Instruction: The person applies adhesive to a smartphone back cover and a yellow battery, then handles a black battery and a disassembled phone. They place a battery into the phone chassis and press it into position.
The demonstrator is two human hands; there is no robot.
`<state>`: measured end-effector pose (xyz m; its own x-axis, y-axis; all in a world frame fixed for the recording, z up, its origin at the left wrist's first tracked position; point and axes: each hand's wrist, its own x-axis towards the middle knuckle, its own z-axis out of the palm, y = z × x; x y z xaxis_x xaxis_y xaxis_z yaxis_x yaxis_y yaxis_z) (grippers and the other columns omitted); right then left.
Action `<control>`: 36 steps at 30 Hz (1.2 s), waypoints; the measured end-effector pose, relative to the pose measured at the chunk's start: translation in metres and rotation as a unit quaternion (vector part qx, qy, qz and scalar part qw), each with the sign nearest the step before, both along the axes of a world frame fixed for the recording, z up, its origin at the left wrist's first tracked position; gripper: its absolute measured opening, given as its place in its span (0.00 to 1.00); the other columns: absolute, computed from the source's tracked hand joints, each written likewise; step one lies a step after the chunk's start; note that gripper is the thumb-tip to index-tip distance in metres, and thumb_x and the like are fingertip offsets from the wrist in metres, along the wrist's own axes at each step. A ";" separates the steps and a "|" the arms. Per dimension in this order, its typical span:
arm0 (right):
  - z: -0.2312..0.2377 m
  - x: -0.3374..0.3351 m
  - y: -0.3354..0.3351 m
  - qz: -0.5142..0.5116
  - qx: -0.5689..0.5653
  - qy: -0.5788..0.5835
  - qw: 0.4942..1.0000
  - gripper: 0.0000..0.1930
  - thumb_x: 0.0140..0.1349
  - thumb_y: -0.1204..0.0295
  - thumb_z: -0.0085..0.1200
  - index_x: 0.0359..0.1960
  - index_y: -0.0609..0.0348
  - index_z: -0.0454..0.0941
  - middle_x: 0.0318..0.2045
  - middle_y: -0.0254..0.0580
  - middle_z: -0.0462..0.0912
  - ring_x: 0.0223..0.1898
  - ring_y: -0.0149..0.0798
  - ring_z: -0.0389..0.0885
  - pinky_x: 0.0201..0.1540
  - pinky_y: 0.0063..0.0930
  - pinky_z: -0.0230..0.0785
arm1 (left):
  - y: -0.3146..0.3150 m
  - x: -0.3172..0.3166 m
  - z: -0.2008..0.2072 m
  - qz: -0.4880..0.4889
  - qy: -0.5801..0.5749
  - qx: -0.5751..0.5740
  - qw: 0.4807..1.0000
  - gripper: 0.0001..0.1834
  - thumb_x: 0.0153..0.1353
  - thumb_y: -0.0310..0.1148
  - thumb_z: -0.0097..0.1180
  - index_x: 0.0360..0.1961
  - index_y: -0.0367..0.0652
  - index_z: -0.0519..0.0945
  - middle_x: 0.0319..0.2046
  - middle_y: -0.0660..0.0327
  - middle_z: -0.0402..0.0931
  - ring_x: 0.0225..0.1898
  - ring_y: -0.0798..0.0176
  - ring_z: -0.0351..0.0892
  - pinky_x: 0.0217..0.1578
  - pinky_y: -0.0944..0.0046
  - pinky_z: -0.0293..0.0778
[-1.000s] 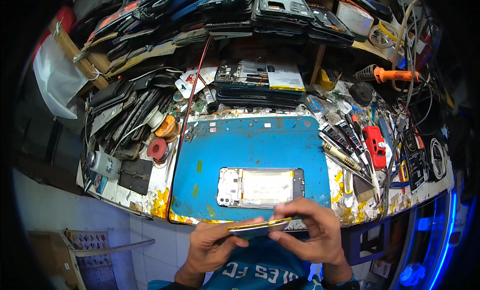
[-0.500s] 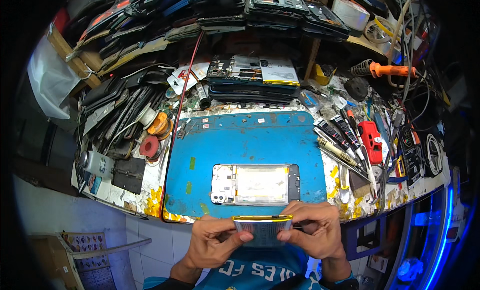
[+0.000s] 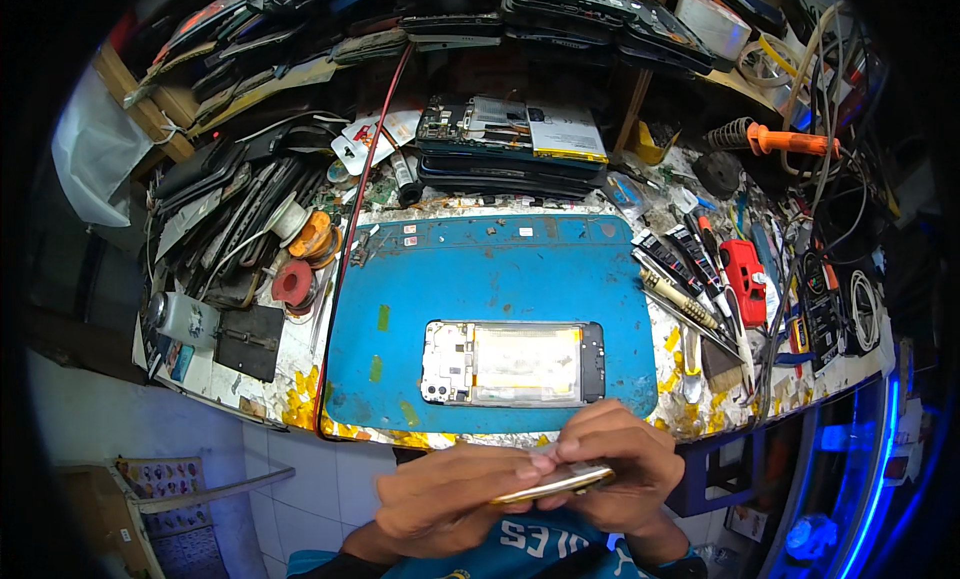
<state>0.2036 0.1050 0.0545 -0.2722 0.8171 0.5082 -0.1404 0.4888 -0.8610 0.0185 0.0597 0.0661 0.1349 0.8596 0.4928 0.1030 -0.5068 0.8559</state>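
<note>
A flat phone battery with a yellow edge is held low in front of me, nearly edge-on. My left hand is closed on its left end, the fingers laid across it and a little blurred. My right hand grips the other end, thumb and fingertips meeting the left fingertips over the top. Just beyond my hands an opened phone lies on the blue work mat. Its circuit board shows at the left, and a pale rectangular area fills its middle.
Stacked phones stand behind the mat. Solder spools and many phone parts crowd the left. Screwdrivers, tubes and a red tool lie to the right, below an orange-handled soldering iron in a coil holder. A red cable runs down the mat's left side.
The battery has tipped from facing me to nearly edge-on and dropped slightly lower. My left fingers now lie across it, and my hands have drawn closer together. The phone stays on the mat.
</note>
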 end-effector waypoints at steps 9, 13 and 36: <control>-0.002 -0.001 -0.009 0.025 -0.051 0.015 0.998 0.09 0.55 0.74 0.67 0.35 0.68 0.85 0.31 0.47 0.86 0.31 0.40 0.85 0.34 0.29 0.75 | -0.003 -0.004 -0.016 -0.024 -0.129 -0.054 0.990 0.12 0.58 0.19 0.62 0.44 0.32 0.83 0.38 0.48 0.85 0.39 0.53 0.86 0.42 0.59 0.81; 0.000 -0.002 -0.006 0.056 -0.100 0.057 0.992 0.10 0.58 0.74 0.66 0.36 0.69 0.85 0.31 0.49 0.85 0.32 0.38 0.84 0.35 0.29 0.75 | 0.000 -0.005 -0.021 -0.044 -0.159 -0.066 0.984 0.11 0.58 0.19 0.62 0.44 0.31 0.83 0.38 0.48 0.85 0.40 0.53 0.86 0.43 0.59 0.81; -0.007 -0.003 0.005 0.015 -0.099 0.109 0.989 0.18 0.49 0.84 0.70 0.42 0.68 0.79 0.36 0.48 0.83 0.38 0.36 0.84 0.42 0.27 0.77 | 0.005 0.008 -0.035 -0.021 -0.227 -0.037 0.973 0.15 0.59 0.20 0.62 0.48 0.30 0.77 0.42 0.46 0.79 0.49 0.53 0.82 0.49 0.56 0.81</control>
